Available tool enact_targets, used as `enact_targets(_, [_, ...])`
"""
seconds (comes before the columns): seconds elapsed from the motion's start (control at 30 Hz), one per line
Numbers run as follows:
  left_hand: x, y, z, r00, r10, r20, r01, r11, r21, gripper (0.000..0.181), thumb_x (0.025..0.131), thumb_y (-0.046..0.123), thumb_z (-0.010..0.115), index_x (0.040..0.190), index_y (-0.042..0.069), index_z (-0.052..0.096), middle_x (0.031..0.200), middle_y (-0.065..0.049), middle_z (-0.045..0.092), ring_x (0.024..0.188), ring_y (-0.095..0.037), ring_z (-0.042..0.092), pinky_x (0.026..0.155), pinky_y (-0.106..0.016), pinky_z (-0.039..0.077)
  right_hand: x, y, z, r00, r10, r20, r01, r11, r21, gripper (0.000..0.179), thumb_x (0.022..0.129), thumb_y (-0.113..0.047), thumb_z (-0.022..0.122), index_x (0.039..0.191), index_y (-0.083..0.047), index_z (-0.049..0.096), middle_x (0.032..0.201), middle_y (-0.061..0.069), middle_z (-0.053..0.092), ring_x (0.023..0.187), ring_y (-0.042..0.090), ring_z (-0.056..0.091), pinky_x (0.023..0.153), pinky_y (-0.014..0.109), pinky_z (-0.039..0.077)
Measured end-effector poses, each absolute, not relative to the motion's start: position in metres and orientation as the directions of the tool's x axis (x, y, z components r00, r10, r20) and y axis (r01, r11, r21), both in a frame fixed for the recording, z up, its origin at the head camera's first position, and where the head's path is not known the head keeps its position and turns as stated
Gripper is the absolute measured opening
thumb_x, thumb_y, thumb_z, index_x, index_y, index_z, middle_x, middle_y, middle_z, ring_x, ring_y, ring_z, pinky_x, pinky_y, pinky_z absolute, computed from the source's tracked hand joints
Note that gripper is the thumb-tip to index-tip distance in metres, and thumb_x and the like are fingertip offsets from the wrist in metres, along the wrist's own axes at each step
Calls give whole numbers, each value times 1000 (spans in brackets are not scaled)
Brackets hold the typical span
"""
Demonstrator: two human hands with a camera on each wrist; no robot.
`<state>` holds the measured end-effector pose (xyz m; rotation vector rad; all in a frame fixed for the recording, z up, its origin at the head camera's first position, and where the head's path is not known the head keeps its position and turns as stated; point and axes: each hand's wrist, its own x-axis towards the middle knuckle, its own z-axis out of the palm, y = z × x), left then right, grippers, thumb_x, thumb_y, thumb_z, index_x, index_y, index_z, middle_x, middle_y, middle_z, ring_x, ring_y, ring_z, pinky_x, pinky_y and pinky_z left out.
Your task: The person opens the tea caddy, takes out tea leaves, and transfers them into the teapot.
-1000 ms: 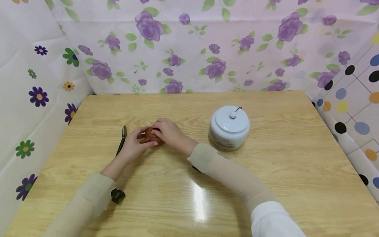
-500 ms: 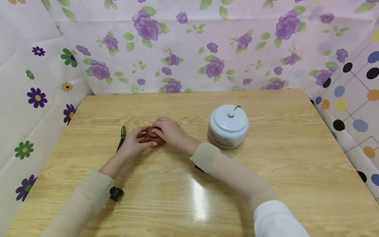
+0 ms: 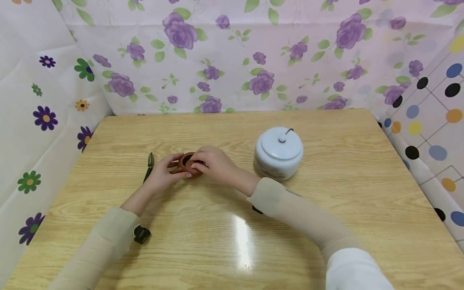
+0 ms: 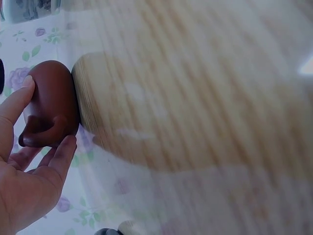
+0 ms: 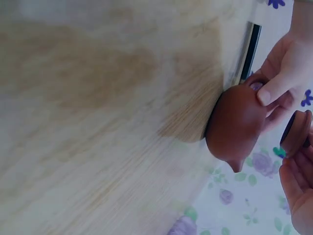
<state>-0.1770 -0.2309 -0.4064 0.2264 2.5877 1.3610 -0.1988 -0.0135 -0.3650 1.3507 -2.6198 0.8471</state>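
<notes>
teapot [image 5: 234,122]: left on table [image 3: 337,161], beside left hand [image 3: 162,176], which grips it | right hand [image 3: 216,164]: pinching lid [image 5: 296,133], off teapot | advice: brace teapot, carry lid level, avoid knocks

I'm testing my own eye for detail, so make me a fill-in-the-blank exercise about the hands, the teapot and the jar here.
1. The part of the teapot held in the right hand is its ____.
2. The hand beside the teapot's handle is the ____.
3. In the head view, the white jar stands to the teapot's ____.
4. Of teapot and jar, the uncovered one is the ____.

Missing words: lid; left hand; right; teapot.
</notes>
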Motion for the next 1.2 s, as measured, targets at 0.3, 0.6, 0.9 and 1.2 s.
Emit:
enact_targets(0.3, [-176, -230, -407, -967, 240, -81, 67, 552, 831, 68, 89, 14, 68, 145, 1, 33, 144, -22, 39, 129, -43, 42, 99, -52, 46, -173, 2, -361, -492, -797, 350, -847, 346, -405, 17, 91, -15, 65, 104, -6, 71, 105, 6, 69, 100, 18, 62, 90, 25, 51])
enact_targets(0.6, [-177, -230, -407, -969, 226, -100, 49, 573, 818, 74, 86, 24, 72, 146, 4, 34, 146, -18, 39, 131, -42, 40, 100, -53, 45, -155, 10, -371, -442, -832, 334, -868, 303, -393, 16, 90, -16, 66, 101, -7, 72, 102, 4, 69, 98, 16, 62, 89, 23, 50])
enact_targets(0.9, [-176, -229, -406, -969, 226, -100, 48, 571, 820, 74, 85, 23, 73, 146, 3, 34, 146, -19, 39, 130, -42, 41, 99, -53, 46, -150, 8, -391, -459, -855, 241, -842, 331, -427, 13, 92, -15, 63, 99, -8, 71, 99, 2, 67, 96, 14, 61, 88, 23, 50])
enact_targets(1.2, [-174, -228, -405, -970, 212, -117, 27, 575, 818, 75, 86, 23, 73, 146, 4, 33, 148, -18, 37, 131, -41, 40, 100, -52, 45, -149, 2, -400, -462, -871, 169, -830, 357, -428, 12, 92, -14, 64, 98, -8, 71, 98, 2, 67, 95, 15, 61, 88, 22, 50])
